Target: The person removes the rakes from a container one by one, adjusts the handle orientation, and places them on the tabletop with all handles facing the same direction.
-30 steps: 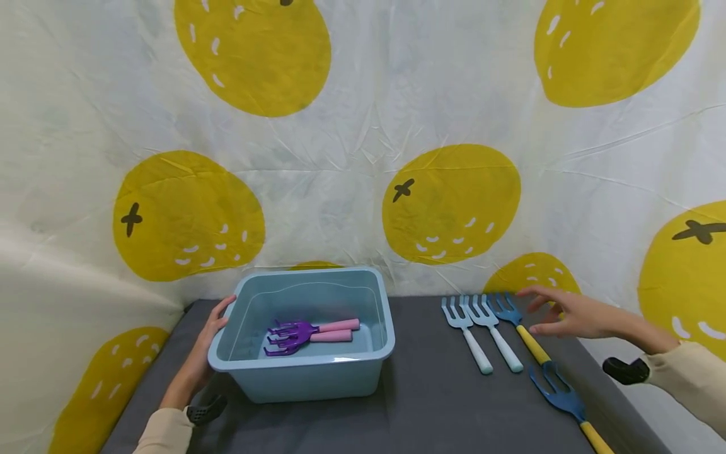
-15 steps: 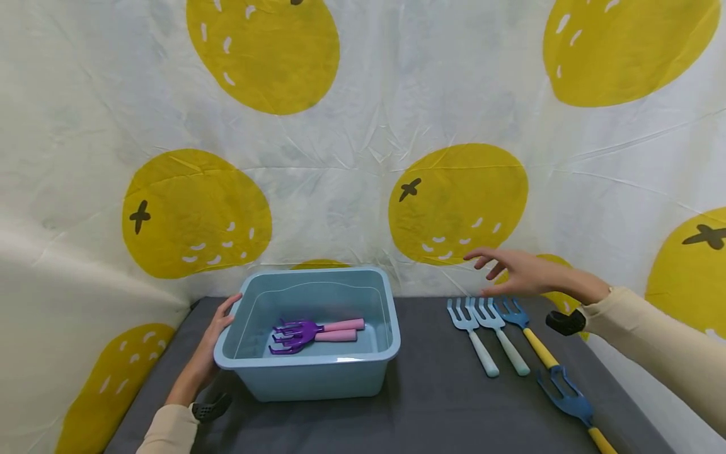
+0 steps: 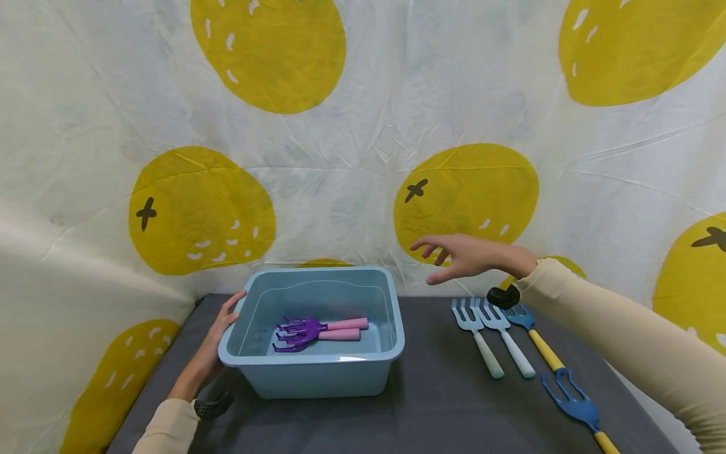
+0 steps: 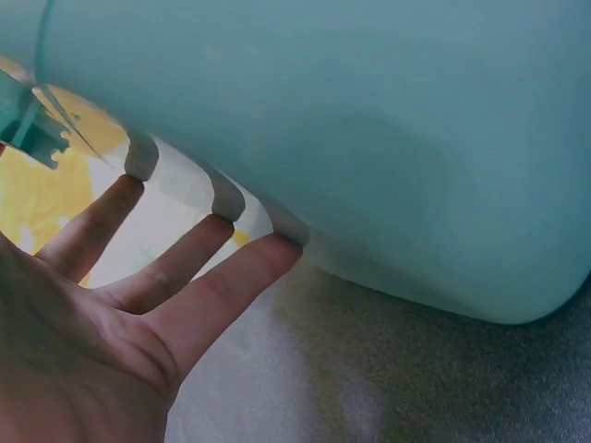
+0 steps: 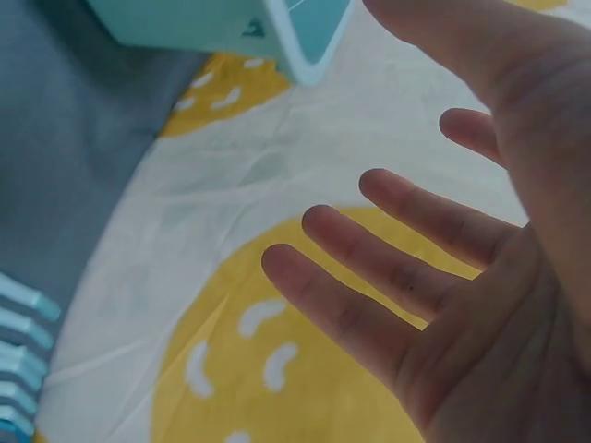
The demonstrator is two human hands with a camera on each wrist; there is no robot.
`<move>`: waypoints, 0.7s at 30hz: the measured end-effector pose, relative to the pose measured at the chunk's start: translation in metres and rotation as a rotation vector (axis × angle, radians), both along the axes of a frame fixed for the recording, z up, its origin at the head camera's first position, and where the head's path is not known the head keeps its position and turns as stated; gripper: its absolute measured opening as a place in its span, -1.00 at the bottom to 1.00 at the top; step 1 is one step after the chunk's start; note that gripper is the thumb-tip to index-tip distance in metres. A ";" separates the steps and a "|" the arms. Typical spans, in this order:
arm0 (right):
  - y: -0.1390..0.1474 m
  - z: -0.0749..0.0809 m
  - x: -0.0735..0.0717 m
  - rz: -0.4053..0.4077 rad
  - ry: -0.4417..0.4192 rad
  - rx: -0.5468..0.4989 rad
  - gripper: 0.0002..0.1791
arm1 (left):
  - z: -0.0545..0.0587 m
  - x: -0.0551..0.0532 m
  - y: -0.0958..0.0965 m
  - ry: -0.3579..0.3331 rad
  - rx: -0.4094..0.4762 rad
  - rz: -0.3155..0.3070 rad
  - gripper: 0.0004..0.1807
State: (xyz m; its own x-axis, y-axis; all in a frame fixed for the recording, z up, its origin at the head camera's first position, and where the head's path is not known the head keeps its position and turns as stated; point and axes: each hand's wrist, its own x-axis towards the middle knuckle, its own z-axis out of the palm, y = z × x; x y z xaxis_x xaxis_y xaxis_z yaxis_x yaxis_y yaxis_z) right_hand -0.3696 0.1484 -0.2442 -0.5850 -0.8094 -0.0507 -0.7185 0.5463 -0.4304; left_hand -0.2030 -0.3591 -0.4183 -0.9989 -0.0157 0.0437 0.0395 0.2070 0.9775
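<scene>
My left hand (image 3: 218,340) rests against the left side of a light blue plastic basin (image 3: 317,378). In the left wrist view its fingers (image 4: 222,286) are fairly straight, with the tips at the outer wall. My right hand (image 3: 467,255) hovers above the back edge of the table, holding nothing, its fingers (image 5: 342,309) spread and slightly bent in the right wrist view. Inside the basin lie two purple hand rakes with pink handles, one rake (image 3: 306,326) partly over the other rake (image 3: 339,335).
Right of the basin, two pale blue garden forks (image 3: 479,340) (image 3: 513,343) lie side by side on the dark grey tablecloth (image 3: 431,416). Two blue forks with yellow handles, one fork (image 3: 544,347) behind the other fork (image 3: 581,410), lie farther right. A patterned cloth (image 3: 363,208) hangs behind.
My right hand has risen from beside the farther blue fork and moved left toward the basin. My left hand keeps its place on the basin. The head view has shifted slightly.
</scene>
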 end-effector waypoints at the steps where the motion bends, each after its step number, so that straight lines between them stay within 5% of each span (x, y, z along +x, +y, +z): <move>1: -0.006 0.001 0.000 0.006 -0.003 0.004 -0.22 | 0.000 0.000 0.000 -0.002 0.000 0.000 -0.34; 15: -0.088 0.003 -0.006 0.105 -0.173 0.103 -0.24 | -0.001 -0.001 -0.005 -0.026 0.007 -0.021 -0.37; 21: -0.122 -0.004 -0.011 0.201 -0.147 0.176 -0.26 | 0.003 -0.001 -0.007 -0.063 0.020 -0.029 -0.36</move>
